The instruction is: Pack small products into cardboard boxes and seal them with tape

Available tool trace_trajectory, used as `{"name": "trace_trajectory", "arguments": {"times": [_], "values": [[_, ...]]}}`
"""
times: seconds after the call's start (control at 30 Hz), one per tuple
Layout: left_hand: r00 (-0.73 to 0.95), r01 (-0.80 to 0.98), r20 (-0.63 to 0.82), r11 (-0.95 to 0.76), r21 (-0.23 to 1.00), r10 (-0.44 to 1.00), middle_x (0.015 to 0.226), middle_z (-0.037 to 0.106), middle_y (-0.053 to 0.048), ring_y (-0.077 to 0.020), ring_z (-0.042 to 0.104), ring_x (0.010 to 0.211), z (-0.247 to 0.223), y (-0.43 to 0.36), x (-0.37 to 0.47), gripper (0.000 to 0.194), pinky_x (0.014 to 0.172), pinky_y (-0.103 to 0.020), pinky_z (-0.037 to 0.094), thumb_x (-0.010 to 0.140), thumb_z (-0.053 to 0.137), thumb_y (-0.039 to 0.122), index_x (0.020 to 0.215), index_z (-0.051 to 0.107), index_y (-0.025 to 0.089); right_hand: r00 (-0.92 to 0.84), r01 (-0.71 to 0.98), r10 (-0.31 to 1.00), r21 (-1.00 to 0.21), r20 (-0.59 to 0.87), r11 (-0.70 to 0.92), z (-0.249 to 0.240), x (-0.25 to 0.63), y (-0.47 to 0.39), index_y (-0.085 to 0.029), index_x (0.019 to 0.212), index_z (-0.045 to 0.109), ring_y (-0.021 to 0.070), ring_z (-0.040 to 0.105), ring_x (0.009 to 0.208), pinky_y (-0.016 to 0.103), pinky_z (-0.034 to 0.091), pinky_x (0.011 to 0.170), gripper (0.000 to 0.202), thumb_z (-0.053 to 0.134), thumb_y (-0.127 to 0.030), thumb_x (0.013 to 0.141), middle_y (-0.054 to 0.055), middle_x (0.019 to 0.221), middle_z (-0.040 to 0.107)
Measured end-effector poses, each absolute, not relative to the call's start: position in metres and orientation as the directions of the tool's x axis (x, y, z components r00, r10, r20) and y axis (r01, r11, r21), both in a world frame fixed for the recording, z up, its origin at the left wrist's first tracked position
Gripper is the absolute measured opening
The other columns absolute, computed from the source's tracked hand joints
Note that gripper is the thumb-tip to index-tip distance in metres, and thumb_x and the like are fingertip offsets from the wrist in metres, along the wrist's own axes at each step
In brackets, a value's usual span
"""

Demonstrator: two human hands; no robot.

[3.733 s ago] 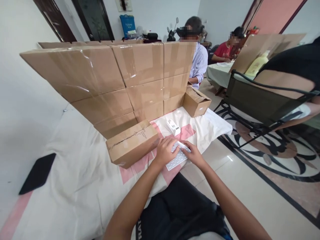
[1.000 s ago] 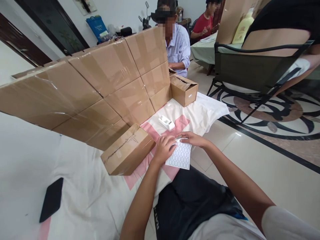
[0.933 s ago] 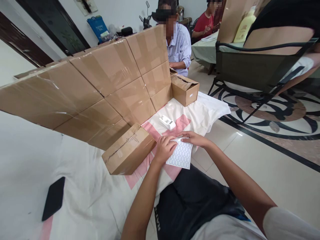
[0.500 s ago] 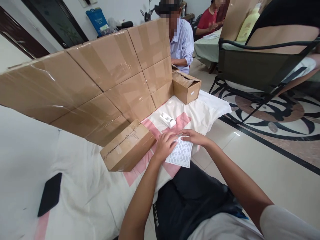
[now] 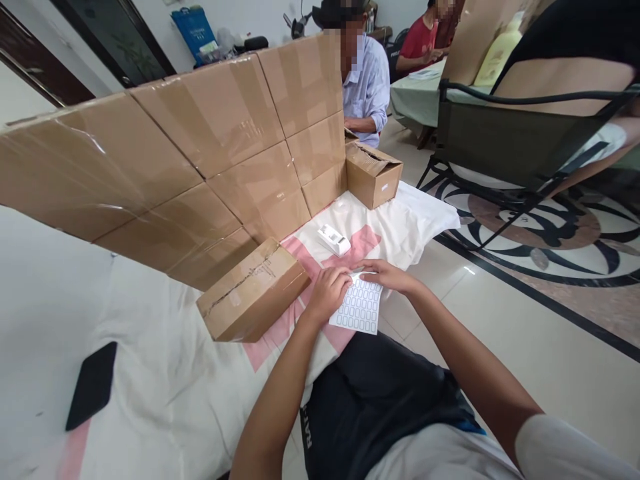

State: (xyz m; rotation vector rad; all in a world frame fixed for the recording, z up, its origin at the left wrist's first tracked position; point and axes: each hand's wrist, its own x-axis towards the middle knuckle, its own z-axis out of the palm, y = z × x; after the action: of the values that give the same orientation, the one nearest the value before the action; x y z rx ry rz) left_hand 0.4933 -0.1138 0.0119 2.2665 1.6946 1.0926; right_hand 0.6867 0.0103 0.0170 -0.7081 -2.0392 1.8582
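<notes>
A white sticker sheet (image 5: 357,308), printed with rows of small blue-edged labels, lies at the near edge of the cloth-covered table. My left hand (image 5: 329,292) grips its upper left corner with curled fingers. At the top edge, my right hand (image 5: 384,275) has its fingers bent over the same sheet, and the fingertips of both hands nearly meet there. Just beyond them rests a small white box (image 5: 333,239) with dark print on it. To the left of my left hand sits a closed brown carton (image 5: 255,290) with a torn tape seam.
A taped cardboard partition (image 5: 245,127) stands across the table's far side. Another carton (image 5: 374,175) is at its right end. A black phone (image 5: 92,385) lies at left. Behind the partition sits a person (image 5: 367,87); a folding chair (image 5: 520,140) stands right.
Both hands stay at the top of the sticker sheet, with the left fingers slightly more curled. The whole view has shifted a little.
</notes>
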Motion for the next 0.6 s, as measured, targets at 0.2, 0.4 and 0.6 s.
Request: {"name": "trace_trajectory", "arguments": {"times": [0.2,0.4,0.6], "values": [[-0.082,0.626,0.509,-0.353,0.695,0.857,0.104,0.066,-0.008,-0.0197,0.063,0.101,0.012,-0.115,0.493,0.02,0.09,-0.036,0.05,0.101,0.042,0.031,0.091,0.056,0.021,-0.792,0.162,0.606,-0.984,-0.082,0.078,0.01,0.682,0.008,-0.016,0.11,0.068,0.0246,0.066,0.093,0.036,0.051,0.08,0.038,0.07,-0.04,0.08,0.01,0.104,0.071],[-0.419,0.373,0.422,-0.271,0.887,0.804,0.08,0.059,-0.002,-0.0149,0.062,0.076,0.004,-0.109,0.48,0.026,0.075,-0.03,0.053,0.102,0.04,0.044,0.09,0.046,0.022,-0.658,0.13,0.736,-0.939,0.158,0.318,0.016,0.681,-0.011,-0.018,0.108,0.065,0.0276,0.066,0.095,0.04,0.051,0.084,0.032,0.054,-0.044,0.093,0.011,0.104,0.071],[-0.441,0.17,0.312,-0.263,0.95,0.841,0.08,0.058,0.0,-0.0124,0.061,0.072,-0.004,-0.103,0.477,0.035,0.072,-0.028,0.053,0.096,0.047,0.057,0.09,0.046,0.022,-0.509,0.579,0.717,-0.427,0.476,0.695,0.028,0.687,-0.004,-0.019,0.119,0.07,0.0328,0.058,0.112,0.05,0.038,0.1,0.034,0.045,-0.022,0.097,0.016,0.112,0.071]]}}
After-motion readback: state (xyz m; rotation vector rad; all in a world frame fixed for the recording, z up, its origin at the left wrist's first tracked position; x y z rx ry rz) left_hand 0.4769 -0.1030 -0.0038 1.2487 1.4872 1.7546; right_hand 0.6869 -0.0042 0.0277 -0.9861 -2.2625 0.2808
